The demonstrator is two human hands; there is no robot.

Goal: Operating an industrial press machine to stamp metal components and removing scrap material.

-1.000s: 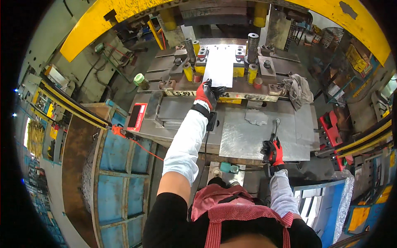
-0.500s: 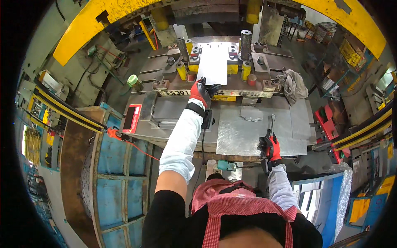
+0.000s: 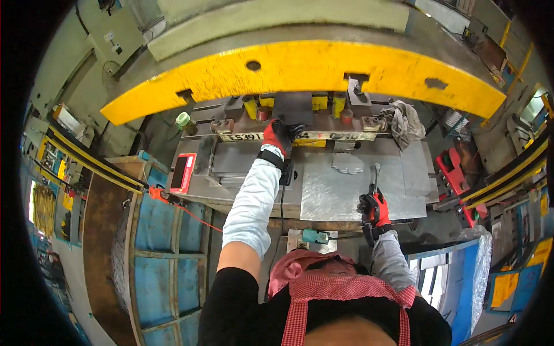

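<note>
My left hand (image 3: 279,137), in a red and black glove, is at the front edge of the press die (image 3: 234,136). Its fingers stretch out to the right, just short of a flat metal sheet (image 3: 292,108) that lies in shadow on the die. Whether the fingertips touch the sheet cannot be made out. My right hand (image 3: 375,209), gloved alike, is closed around a slender metal tool (image 3: 376,176) with a rounded end, held over a large bare metal plate (image 3: 323,193). The yellow press ram (image 3: 300,66) spans the view above the die and hides its far part.
A stack of metal sheets (image 3: 239,158) sits left of the plate, beside a red-framed dark panel (image 3: 183,173). Small sheet pieces (image 3: 348,163) lie on the plate. A grey rag (image 3: 408,124) hangs at the right corner. Blue frames (image 3: 156,230) stand at left.
The yellow ram has come down and now covers the die's guide posts and far part. My left hand has drawn slightly back from the sheet. The right hand still grips its tool.
</note>
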